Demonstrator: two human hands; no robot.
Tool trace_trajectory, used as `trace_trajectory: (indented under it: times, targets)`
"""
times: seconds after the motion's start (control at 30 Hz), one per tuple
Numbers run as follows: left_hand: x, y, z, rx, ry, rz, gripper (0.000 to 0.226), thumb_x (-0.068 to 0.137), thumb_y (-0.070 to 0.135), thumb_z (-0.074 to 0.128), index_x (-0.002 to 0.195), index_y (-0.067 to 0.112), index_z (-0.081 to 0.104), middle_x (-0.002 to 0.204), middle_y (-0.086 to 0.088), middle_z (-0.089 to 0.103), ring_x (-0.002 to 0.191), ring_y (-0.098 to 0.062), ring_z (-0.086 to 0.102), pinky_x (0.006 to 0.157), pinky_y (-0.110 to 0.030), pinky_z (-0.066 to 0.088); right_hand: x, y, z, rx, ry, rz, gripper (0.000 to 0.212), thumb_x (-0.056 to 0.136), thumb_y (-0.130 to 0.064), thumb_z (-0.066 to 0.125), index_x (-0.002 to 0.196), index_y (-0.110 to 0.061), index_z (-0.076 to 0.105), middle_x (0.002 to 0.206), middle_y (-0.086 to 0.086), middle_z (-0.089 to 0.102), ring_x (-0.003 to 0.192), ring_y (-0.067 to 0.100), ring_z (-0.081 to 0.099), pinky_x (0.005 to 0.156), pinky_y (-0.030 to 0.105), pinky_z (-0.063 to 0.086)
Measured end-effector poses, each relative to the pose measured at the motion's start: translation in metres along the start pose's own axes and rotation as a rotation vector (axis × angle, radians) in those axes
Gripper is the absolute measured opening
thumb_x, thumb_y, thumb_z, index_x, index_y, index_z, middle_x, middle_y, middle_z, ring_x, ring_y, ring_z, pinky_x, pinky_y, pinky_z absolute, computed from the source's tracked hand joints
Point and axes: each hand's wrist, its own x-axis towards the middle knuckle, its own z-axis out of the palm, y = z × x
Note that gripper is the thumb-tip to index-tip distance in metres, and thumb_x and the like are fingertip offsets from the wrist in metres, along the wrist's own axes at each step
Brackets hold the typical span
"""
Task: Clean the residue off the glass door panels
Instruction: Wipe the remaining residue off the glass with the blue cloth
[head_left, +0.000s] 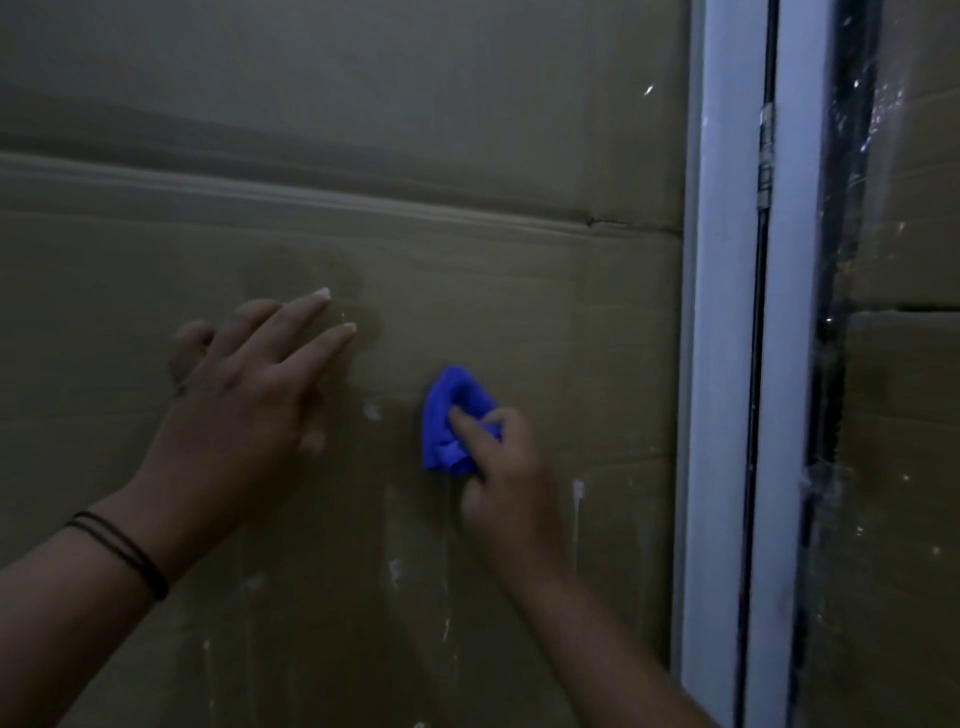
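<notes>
Residue removal is under way on the glass panel (467, 260), and I judge it far from finished. My right hand (498, 467) grips a bunched blue cloth (449, 421) and presses it against the glass, forefinger laid across the wad. My left hand (244, 395) lies flat on the glass to the left of the cloth, fingers straight and spread, holding nothing; I take it to be bracing me.

Status of the panel, relative to my hands:
- Between the two hands: one white spot (372, 411) remains, just left of the cloth.
- Below and right of my right hand: a white drip streak (577, 512) remains.
- Below both hands: further pale flecks and faint vertical runs (395, 571) remain, down to the lower edge of the view.
- Above both hands: the glass shows almost no marks apart from one small fleck far up to the right. Whether this area has been wiped or was never soiled, I cannot tell.

Right of my right hand stands the white frame (722, 364). Beyond it, a second panel (883, 415) carries many specks and smears along its edge and looks untouched.

Brown cardboard (311, 78) shows behind the glass. The view is dim, so fine residue may go unseen.
</notes>
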Motion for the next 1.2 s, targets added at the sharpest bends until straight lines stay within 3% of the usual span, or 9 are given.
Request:
trace_trajectory:
  times: [0.17,0.27,0.37,0.47,0.63,0.73,0.87,1.07,1.2]
  targets:
    - [-0.008,0.004,-0.001,0.014,0.001,0.017,0.059,0.071,0.026,0.04,0.125,0.014,0.061,0.14,-0.012,0.05,0.118,-0.034,0.044,0.087,-0.044,0.032,0.007,-0.006,-0.022,0.386,-0.001,0.251,0.045,0.076,0.013,0.041,0.103,-0.014,0.066,0.092,-0.001,0.051,0.078,0.004,0.045,0.071,-0.001,0.034]
    - [-0.01,0.007,-0.001,-0.003,0.004,0.027,0.059,0.071,0.024,0.039,0.125,0.013,0.061,0.14,-0.012,0.05,0.118,-0.033,0.043,0.088,-0.044,0.032,0.009,0.033,-0.058,0.334,0.253,0.534,0.036,0.08,0.011,0.043,0.082,-0.021,0.059,0.078,-0.001,0.056,0.068,0.013,0.051,0.056,0.006,0.038]
    - [-0.01,0.011,0.001,-0.012,-0.012,0.044,0.058,0.072,0.023,0.039,0.125,0.012,0.061,0.14,-0.013,0.051,0.118,-0.035,0.044,0.089,-0.043,0.031,0.002,0.079,-0.087,0.09,0.299,0.631,0.042,0.082,0.01,0.039,0.106,-0.012,0.066,0.09,0.01,0.062,0.078,0.024,0.056,0.064,0.024,0.039]
    - [-0.01,0.013,-0.001,0.009,-0.007,0.072,0.057,0.071,0.021,0.042,0.123,0.01,0.062,0.138,-0.015,0.053,0.116,-0.035,0.046,0.089,-0.041,0.028,-0.009,0.109,-0.089,-0.079,0.187,0.622,0.05,0.086,0.011,0.039,0.128,-0.011,0.056,0.114,0.011,0.059,0.089,0.023,0.054,0.071,0.026,0.039]
    - [-0.012,0.008,-0.002,0.038,0.01,0.073,0.054,0.072,0.021,0.044,0.122,0.012,0.063,0.136,-0.012,0.054,0.115,-0.033,0.046,0.086,-0.041,0.028,-0.027,0.101,-0.063,-0.082,0.072,0.618,0.045,0.087,0.002,0.042,0.126,-0.018,0.052,0.12,0.009,0.047,0.106,0.026,0.048,0.074,0.018,0.031]
    - [-0.014,0.004,0.002,0.047,0.003,0.065,0.053,0.073,0.022,0.045,0.122,0.013,0.062,0.137,-0.011,0.054,0.115,-0.034,0.046,0.085,-0.042,0.028,-0.051,0.062,-0.027,0.008,0.013,0.502,0.041,0.086,-0.003,0.044,0.123,-0.019,0.051,0.123,0.003,0.044,0.107,0.018,0.045,0.079,0.019,0.033]
    - [-0.016,0.003,0.002,0.039,-0.003,0.068,0.053,0.073,0.024,0.044,0.122,0.014,0.062,0.137,-0.01,0.053,0.116,-0.032,0.046,0.084,-0.043,0.031,-0.067,0.021,-0.002,0.115,-0.031,0.264,0.048,0.078,0.013,0.045,0.12,-0.006,0.062,0.108,0.002,0.045,0.09,-0.005,0.038,0.081,-0.002,0.028]
    - [-0.016,0.006,-0.005,0.004,-0.025,0.041,0.054,0.074,0.024,0.042,0.123,0.013,0.062,0.137,-0.01,0.053,0.118,-0.034,0.046,0.089,-0.052,0.038,-0.03,0.059,-0.061,0.195,0.275,0.654,0.026,0.084,0.01,0.044,0.096,-0.007,0.059,0.098,0.01,0.051,0.069,0.002,0.046,0.064,0.024,0.04]
    - [-0.017,0.009,-0.007,-0.006,-0.053,0.048,0.052,0.077,0.024,0.041,0.122,0.01,0.062,0.136,-0.013,0.054,0.117,-0.036,0.047,0.089,-0.051,0.038,-0.003,0.096,-0.078,0.022,0.159,0.748,0.045,0.092,0.002,0.04,0.133,-0.013,0.049,0.11,0.01,0.047,0.079,0.015,0.048,0.071,0.02,0.037]
